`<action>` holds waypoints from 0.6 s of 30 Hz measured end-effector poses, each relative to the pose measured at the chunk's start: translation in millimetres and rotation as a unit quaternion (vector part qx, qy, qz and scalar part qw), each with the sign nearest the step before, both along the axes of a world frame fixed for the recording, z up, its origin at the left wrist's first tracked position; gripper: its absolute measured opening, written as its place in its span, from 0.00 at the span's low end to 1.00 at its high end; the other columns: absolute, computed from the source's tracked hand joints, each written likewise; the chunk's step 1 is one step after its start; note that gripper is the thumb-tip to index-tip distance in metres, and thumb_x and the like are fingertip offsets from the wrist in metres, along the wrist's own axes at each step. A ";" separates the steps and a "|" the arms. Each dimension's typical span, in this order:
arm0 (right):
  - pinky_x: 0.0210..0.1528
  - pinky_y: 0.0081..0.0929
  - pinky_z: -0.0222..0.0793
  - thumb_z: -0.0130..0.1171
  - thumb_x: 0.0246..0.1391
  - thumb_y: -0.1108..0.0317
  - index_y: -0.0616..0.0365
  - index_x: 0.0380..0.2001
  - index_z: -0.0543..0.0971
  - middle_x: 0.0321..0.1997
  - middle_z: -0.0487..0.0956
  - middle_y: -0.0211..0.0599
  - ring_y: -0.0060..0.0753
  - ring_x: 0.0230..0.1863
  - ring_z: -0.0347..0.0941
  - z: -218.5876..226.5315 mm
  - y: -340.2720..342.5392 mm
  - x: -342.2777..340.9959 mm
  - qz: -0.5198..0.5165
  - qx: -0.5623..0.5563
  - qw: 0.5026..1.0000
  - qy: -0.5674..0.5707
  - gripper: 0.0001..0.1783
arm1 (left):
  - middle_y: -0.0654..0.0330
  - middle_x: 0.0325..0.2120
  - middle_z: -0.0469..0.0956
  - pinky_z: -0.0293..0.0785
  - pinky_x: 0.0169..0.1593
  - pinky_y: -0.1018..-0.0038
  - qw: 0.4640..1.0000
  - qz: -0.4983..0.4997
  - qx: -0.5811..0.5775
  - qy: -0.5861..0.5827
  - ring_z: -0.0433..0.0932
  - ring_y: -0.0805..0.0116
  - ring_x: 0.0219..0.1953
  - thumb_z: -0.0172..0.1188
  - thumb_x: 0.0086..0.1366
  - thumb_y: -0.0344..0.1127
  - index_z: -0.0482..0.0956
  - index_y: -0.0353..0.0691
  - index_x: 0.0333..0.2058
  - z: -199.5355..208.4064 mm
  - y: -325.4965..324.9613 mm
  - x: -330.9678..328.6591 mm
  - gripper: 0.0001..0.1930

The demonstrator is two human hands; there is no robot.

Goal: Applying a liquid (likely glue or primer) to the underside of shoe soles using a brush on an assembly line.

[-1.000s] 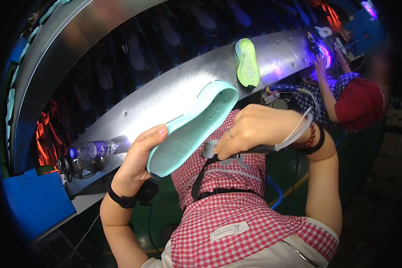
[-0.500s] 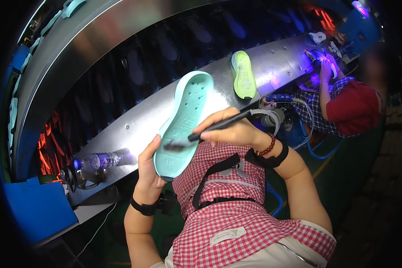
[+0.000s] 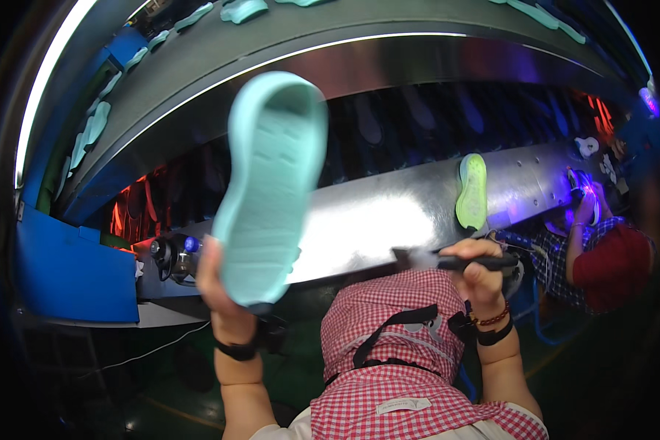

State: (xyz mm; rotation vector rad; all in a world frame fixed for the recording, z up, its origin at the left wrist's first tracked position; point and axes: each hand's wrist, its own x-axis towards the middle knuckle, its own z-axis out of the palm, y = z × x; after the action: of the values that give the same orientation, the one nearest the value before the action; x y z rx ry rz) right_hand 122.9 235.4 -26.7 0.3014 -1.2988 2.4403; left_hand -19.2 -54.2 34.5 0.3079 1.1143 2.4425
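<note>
My left hand grips a mint-green shoe sole by its lower end and holds it raised above the metal bench, long side upright. The sole's hollow, ridged inner face is toward me, slightly blurred. In my right hand is a brush with a black handle, closed between thumb and fingers. Its bristles, smeared by motion, point left toward the bench edge, apart from the sole. A yellow-green sole lies on the bench beyond my right hand.
A belt carrying several mint soles runs above the bench. Under its metal hood, dark shoe shapes and red-glowing heaters show. A blue box and a blue-capped bottle stand at left. At right a co-worker handles a shoe under violet light.
The brush has left the sole's inner face and moved right. My left hand has lifted the sole up and left. The view has swung, showing more of the belt.
</note>
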 end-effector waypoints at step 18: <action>0.18 0.16 0.63 0.50 0.51 0.75 0.68 0.38 0.73 0.41 0.76 0.54 0.20 0.14 0.64 -69.2 36.0 -19.3 -0.050 -0.092 0.970 -0.220 0.11 | 0.49 0.57 0.58 0.52 0.60 0.61 0.833 0.162 -0.466 0.252 0.55 0.57 0.60 0.51 0.58 0.47 0.56 0.35 0.58 179.2 16.1 -259.0 0.33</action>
State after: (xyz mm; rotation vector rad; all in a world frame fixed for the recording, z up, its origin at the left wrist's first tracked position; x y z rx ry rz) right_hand 103.5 271.3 -95.9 -0.3669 -1.1966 2.6041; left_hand -278.2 -38.1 213.7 0.4677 2.5911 1.7553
